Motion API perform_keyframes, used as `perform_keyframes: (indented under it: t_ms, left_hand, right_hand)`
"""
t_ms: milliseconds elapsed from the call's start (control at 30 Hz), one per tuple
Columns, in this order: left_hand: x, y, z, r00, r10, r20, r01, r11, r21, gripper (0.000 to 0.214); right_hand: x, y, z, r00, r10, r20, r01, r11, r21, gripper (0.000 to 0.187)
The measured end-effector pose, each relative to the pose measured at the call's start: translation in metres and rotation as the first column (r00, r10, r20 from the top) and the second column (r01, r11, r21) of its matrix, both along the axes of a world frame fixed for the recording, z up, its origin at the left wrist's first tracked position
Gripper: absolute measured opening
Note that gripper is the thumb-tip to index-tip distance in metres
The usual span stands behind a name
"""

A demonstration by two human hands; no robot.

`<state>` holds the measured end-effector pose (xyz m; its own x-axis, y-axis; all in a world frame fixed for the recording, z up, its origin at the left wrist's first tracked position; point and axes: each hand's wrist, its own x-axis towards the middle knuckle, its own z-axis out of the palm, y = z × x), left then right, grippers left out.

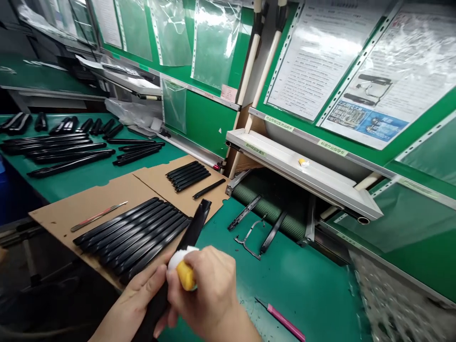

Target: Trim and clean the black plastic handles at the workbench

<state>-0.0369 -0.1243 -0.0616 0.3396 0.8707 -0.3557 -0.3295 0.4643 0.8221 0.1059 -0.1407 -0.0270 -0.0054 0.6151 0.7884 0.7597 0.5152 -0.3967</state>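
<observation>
My left hand point(133, 297) is closed around a long glossy black plastic strip point(195, 223), which slants up and away over the bench edge. In my right hand point(213, 287) a small white wad with a yellow part point(185, 274) is pinched between thumb and fingers. The wad presses against the strip just beside my left thumb. What the wad is made of I cannot make out. To the left of the hands, several similar black strips point(138, 232) lie side by side on flat cardboard point(117, 190).
A pink-handled pointed tool point(285, 323) lies on the green bench point(256, 280); a red-handled one point(98, 216) rests on the cardboard. Black parts and a thin bracket point(245, 240) lie by a conveyor belt point(285, 209). Above hangs a white shelf point(302, 175). More strips point(71, 156) lie left.
</observation>
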Motion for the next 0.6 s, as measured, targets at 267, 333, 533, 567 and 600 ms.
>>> perform_keyframes:
  t_ms: [267, 333, 533, 567, 600]
  left_hand:
    - [0.002, 0.033, 0.018, 0.990, -0.128, 0.058, 0.125, 0.991, 0.056, 0.038]
    - [-0.001, 0.046, 0.016, 0.996, -0.085, 0.042, 0.083, 0.996, 0.041, 0.036]
    - [-0.002, 0.087, -0.006, 0.975, -0.065, 0.213, 0.069, 0.998, -0.010, 0.041]
    - [-0.001, 0.092, -0.010, 0.961, -0.089, 0.262, 0.098, 0.995, -0.022, 0.044]
    - [0.001, 0.095, -0.012, 0.945, -0.117, 0.305, 0.134, 0.990, -0.036, 0.046]
  right_hand:
    - [0.097, 0.072, 0.054, 0.718, -0.596, -0.358, 0.564, 0.801, -0.202, 0.028]
    - [0.103, 0.067, 0.048, 0.667, -0.540, -0.512, 0.443, 0.841, -0.310, 0.028]
    - [0.028, 0.035, -0.061, 0.494, -0.302, -0.815, -0.268, 0.839, -0.474, 0.023]
    - [0.013, 0.029, -0.081, 0.419, -0.335, -0.844, -0.336, 0.806, -0.487, 0.026]
    - [0.002, 0.023, -0.097, 0.373, -0.364, -0.853, -0.388, 0.774, -0.500, 0.029]
